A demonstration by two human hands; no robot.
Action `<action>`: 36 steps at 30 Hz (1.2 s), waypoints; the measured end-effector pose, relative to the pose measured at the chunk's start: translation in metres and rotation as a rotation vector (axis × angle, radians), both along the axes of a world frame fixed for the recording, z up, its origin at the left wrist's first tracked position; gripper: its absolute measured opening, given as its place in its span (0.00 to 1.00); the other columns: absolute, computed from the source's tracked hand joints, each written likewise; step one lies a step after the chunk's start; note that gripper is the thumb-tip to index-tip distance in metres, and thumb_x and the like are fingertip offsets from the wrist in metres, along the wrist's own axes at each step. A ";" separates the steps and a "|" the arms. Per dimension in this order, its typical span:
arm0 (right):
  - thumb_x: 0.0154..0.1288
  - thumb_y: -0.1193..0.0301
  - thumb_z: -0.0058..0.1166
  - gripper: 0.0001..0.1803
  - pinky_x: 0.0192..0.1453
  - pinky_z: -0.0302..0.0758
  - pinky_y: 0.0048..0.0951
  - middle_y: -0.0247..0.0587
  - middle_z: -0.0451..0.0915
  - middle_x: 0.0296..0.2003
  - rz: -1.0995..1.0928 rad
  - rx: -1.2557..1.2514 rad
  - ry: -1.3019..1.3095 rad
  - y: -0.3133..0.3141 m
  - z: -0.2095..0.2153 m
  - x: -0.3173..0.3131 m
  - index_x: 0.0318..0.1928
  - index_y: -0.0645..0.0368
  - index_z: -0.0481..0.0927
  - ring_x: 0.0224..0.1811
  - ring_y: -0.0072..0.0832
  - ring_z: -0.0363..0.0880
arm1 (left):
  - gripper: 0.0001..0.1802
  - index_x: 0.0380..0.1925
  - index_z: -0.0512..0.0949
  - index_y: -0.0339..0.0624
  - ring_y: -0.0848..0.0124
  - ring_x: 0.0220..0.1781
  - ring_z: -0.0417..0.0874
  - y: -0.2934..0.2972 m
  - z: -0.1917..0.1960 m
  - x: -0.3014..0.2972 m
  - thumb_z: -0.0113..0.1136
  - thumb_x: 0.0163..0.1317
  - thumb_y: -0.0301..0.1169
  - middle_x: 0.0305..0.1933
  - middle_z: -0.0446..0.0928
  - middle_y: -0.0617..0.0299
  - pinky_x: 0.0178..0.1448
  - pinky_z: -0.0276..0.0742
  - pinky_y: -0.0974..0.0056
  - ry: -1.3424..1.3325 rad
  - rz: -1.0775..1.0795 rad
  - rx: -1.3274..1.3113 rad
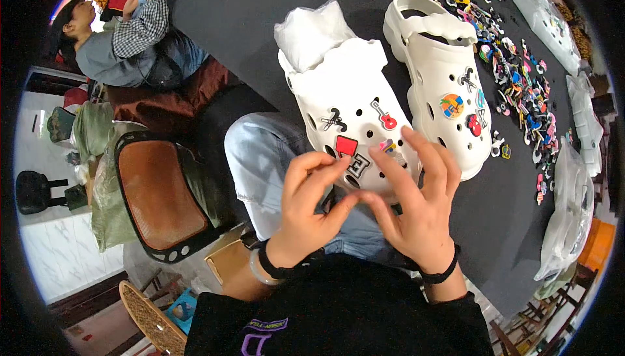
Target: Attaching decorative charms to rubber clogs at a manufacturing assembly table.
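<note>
A white foam clog (345, 79) lies at the middle of the dark table, its toe toward me. On it are a red speech-bubble charm (346, 146), a red guitar charm (384, 116), a crossed black charm (334, 120) and a black-and-white letter charm (359, 166). My left hand (311, 190) curves over the toe's left side, index fingertip by the red bubble charm, fingers apart. My right hand (420, 196) spreads over the toe's right side, partly covering a small colourful charm (388, 146). Both thumb tips meet below the letter charm. No loose piece shows in either hand.
A second off-white clog (433, 63) with charms stands at the right. Many loose charms (521, 86) are heaped along the table's right side, near clear plastic bags (569, 209). White wrapping (312, 34) fills the nearer clog's heel. A seated person (130, 43) is at the far left, behind a brown chair (163, 193).
</note>
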State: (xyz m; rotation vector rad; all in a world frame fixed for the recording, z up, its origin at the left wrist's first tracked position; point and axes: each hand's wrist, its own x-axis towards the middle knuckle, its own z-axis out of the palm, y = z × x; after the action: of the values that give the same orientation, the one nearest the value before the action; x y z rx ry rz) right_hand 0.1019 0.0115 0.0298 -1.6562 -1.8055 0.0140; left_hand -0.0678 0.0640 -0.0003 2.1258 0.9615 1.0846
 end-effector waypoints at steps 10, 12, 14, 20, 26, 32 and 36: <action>0.48 0.69 0.65 0.22 0.49 0.64 0.33 0.29 0.76 0.47 0.022 -0.046 -0.214 0.003 0.011 -0.014 0.47 0.52 0.82 0.47 0.30 0.71 | 0.28 0.45 0.77 0.35 0.60 0.48 0.75 -0.004 -0.017 -0.004 0.76 0.40 0.24 0.50 0.71 0.54 0.49 0.74 0.63 -0.132 0.014 -0.014; 0.49 0.69 0.64 0.21 0.49 0.64 0.33 0.30 0.76 0.46 0.008 -0.026 -0.195 0.004 0.010 -0.017 0.47 0.53 0.82 0.47 0.31 0.71 | 0.29 0.45 0.76 0.35 0.59 0.48 0.75 -0.005 -0.018 -0.002 0.77 0.40 0.25 0.51 0.71 0.54 0.50 0.74 0.61 -0.179 0.047 -0.068; 0.49 0.71 0.64 0.19 0.47 0.66 0.34 0.32 0.77 0.45 0.023 -0.043 -0.106 0.008 0.012 -0.018 0.45 0.54 0.81 0.45 0.34 0.71 | 0.30 0.45 0.74 0.36 0.58 0.49 0.76 -0.004 -0.018 -0.001 0.77 0.39 0.25 0.52 0.72 0.54 0.50 0.74 0.60 -0.224 0.069 -0.122; 0.47 0.74 0.59 0.17 0.42 0.69 0.35 0.36 0.76 0.42 0.080 -0.079 -0.098 0.010 0.015 -0.018 0.42 0.55 0.78 0.38 0.36 0.72 | 0.31 0.45 0.74 0.37 0.55 0.44 0.77 0.000 -0.022 -0.002 0.78 0.38 0.29 0.44 0.77 0.53 0.47 0.73 0.56 -0.112 0.036 -0.005; 0.49 0.70 0.54 0.19 0.40 0.71 0.34 0.39 0.74 0.42 0.124 -0.143 -0.101 0.008 0.019 -0.027 0.45 0.57 0.76 0.40 0.35 0.74 | 0.32 0.50 0.71 0.37 0.77 0.23 0.66 -0.011 -0.006 -0.017 0.75 0.44 0.22 0.33 0.73 0.61 0.28 0.64 0.70 -0.123 0.043 -0.419; 0.54 0.68 0.57 0.14 0.46 0.65 0.33 0.32 0.74 0.43 0.027 -0.115 -0.090 -0.004 0.012 -0.015 0.43 0.53 0.76 0.42 0.29 0.72 | 0.22 0.43 0.64 0.37 0.82 0.24 0.72 -0.014 0.003 -0.008 0.65 0.53 0.14 0.34 0.79 0.63 0.28 0.64 0.78 -0.447 -0.055 -0.700; 0.54 0.66 0.59 0.14 0.48 0.63 0.33 0.28 0.75 0.45 0.025 -0.064 -0.054 -0.016 0.002 -0.007 0.43 0.50 0.77 0.44 0.26 0.72 | 0.20 0.46 0.69 0.33 0.81 0.27 0.75 -0.028 -0.001 -0.018 0.66 0.55 0.17 0.40 0.76 0.59 0.30 0.67 0.77 -0.242 -0.150 -0.655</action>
State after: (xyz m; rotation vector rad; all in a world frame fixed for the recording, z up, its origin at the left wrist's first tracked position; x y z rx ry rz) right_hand 0.0945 -0.0047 0.0318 -1.6927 -1.8845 0.0386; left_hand -0.0861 0.0358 -0.0010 1.4704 0.8715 0.7856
